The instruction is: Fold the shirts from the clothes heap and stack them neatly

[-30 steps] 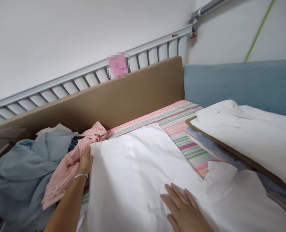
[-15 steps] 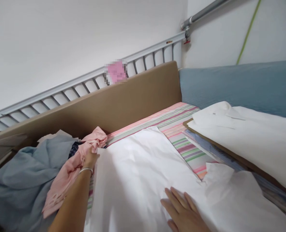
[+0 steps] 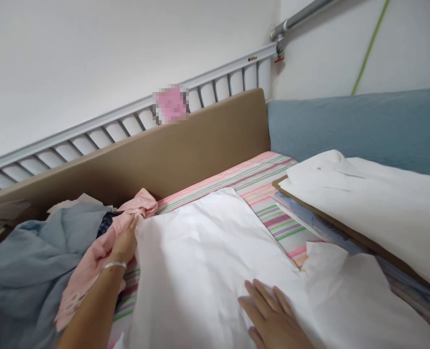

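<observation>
A white garment (image 3: 200,252) lies spread over the striped bedsheet, with faint creases across it. At its upper left corner, my left hand (image 3: 125,240), wearing a bracelet, has its fingers closed on the edge of the cloth. The fingertips are partly hidden there. My right hand (image 3: 271,317) rests flat on the lower right part of the garment, fingers spread. To the right of that hand, a loose part of white cloth (image 3: 331,276) is bunched up. Beside my left forearm lies a crumpled pink garment (image 3: 102,257).
A blue-grey cloth heap (image 3: 43,242) lies at the left. On the right, a folded white shirt (image 3: 374,194) tops a brown board over a stack of flat items. The striped sheet (image 3: 280,218) shows between. Behind stand a brown bed panel (image 3: 200,140), a radiator (image 3: 98,138) and a blue headboard (image 3: 353,126).
My left hand has moved slightly left, and the garment's left edge has shifted out with it. My right hand stays flat in nearly the same place. The view has shifted a little.
</observation>
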Motion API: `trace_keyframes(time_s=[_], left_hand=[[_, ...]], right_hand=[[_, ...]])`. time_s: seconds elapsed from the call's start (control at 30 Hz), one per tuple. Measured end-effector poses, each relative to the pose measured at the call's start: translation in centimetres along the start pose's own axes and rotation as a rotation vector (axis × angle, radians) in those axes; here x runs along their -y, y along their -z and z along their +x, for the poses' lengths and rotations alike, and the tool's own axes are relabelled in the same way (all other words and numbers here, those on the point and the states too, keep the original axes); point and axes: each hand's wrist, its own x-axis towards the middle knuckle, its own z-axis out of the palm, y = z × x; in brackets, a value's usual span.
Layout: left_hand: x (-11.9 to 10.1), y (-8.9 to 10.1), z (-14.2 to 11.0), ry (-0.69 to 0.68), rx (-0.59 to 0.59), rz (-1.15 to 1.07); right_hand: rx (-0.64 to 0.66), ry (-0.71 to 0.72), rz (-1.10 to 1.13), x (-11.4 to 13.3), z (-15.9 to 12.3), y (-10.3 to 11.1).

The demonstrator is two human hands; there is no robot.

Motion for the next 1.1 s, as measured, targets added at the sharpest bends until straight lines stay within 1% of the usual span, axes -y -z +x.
trace_keyframes(time_s=[0.03, 0.07, 0.13, 0.2, 0.23, 0.27, 0.3, 0.33, 0.37, 0.4, 0.43, 0.47, 0.5, 0.53, 0.57, 0.6, 0.63, 0.7, 0.73, 0.77, 0.8, 0.83, 0.87, 0.9, 0.93, 0.97, 1.0, 1.03, 1.07, 1.1], left_hand=[[-0.7, 0.1, 0.3, 0.048, -0.026, 0.022], [-1.9, 0.1, 0.4, 0.077, -0.042, 0.046], [-5.6, -0.6, -0.5, 0.066, -0.021, 0.067], [-9.8, -2.5, -2.9, -0.052, 0.094, 0.034], [-11.5, -3.6, -4.3, -0.103, 0.141, 0.012], [-12.6, -4.8, -5.8, -0.144, 0.18, -0.008], [-13.0, -5.8, -7.2, -0.202, 0.215, -0.031], [-12.4, -6.6, -8.2, -0.269, 0.242, -0.049], [-11.0, -7.1, -8.9, -0.291, 0.251, -0.047], [-9.0, -7.4, -9.1, -0.254, 0.241, -0.019], [-6.8, -7.4, -8.8, -0.182, 0.219, 0.02], [-4.6, -7.2, -8.3, -0.163, 0.229, 0.057], [-2.9, -7.0, -7.9, -0.181, 0.245, 0.088], [-2.1, -6.8, -7.7, -0.126, 0.188, 0.124], [-2.2, -6.5, -8.1, -0.104, 0.142, 0.139], [-3.1, -6.4, -9.1, -0.108, 0.117, 0.122], [-4.8, -6.2, -10.9, -0.125, 0.103, 0.084], [-8.7, -6.2, -16.0, -0.228, 0.154, -0.036], [-10.1, -6.2, -18.8, -0.273, 0.169, -0.075], [-10.7, -6.3, -21.4, -0.354, 0.199, -0.107], [-10.4, -6.2, -23.6, -0.392, 0.22, -0.124], [-9.1, -6.0, -25.3, -0.343, 0.208, -0.117], [-7.2, -5.6, -26.6, -0.26, 0.193, -0.099], [-5.0, -5.0, -27.4, -0.174, 0.173, -0.084], [-2.9, -4.3, -28.0, -0.125, 0.171, -0.072], [-1.3, -3.5, -28.5, -0.114, 0.182, -0.064], [-0.5, -2.6, -28.9, -0.095, 0.191, -0.063], [-0.8, -1.8, -29.3, -0.084, 0.186, -0.067], [-1.9, -1.2, -29.7, -0.077, 0.17, -0.078], [-3.8, -0.7, -30.2, -0.073, 0.138, -0.095]], right_hand=[[0.001, -0.003, 0.0, 0.0, 0.0, 0.0], [0.005, -0.005, 0.0, 0.0, -0.1, 0.0], [0.011, -0.009, 0.003, 0.1, -0.1, 0.0], [0.011, -0.016, 0.012, 0.1, -0.1, 0.0], [0.014, -0.021, 0.021, 0.2, 0.0, 0.1], [0.022, -0.032, 0.03, 0.2, 0.0, 0.3], [0.036, -0.046, 0.041, 0.3, 0.1, 0.5], [0.059, -0.06, 0.052, 0.5, 0.2, 0.9], [0.088, -0.075, 0.065, 0.6, 0.3, 1.2], [0.121, -0.089, 0.079, 0.8, 0.4, 1.7], [0.151, -0.101, 0.093, 1.0, 0.4, 2.1], [0.174, -0.109, 0.108, 1.2, 0.5, 2.6], [0.186, -0.113, 0.123, 1.4, 0.5, 3.1], [0.185, -0.115, 0.137, 1.6, 0.5, 3.5], [0.173, -0.118, 0.151, 1.9, 0.5, 3.8], [0.155, -0.124, 0.161, 2.1, 0.4, 4.1], [0.134, -0.129, 0.165, 2.4, 0.3, 4.2], [0.103, -0.114, 0.151, 2.6, 0.0, 4.3], [0.099, -0.088, 0.135, 2.5, -0.2, 4.3], [0.102, -0.053, 0.113, 2.1, -0.4, 4.2], [0.104, -0.025, 0.083, 1.4, -0.6, 4.3], [0.101, -0.021, 0.042, 0.4, -0.7, 4.4], [0.093, -0.045, -0.009, -0.7, -0.8, 4.6], [0.066, -0.107, -0.073, -1.8, -0.9, 5.0], [0.039, -0.179, -0.134, -2.8, -0.8, 5.4], [0.009, -0.253, -0.185, -3.4, -0.8, 5.9], [-0.02, -0.314, -0.223, -3.5, -0.8, 6.2], [-0.045, -0.343, -0.247, -3.0, -0.9, 6.5], [-0.063, -0.334, -0.254, -1.9, -1.1, 6.5], [-0.065, -0.283, -0.243, -0.3, -1.6, 6.3]])
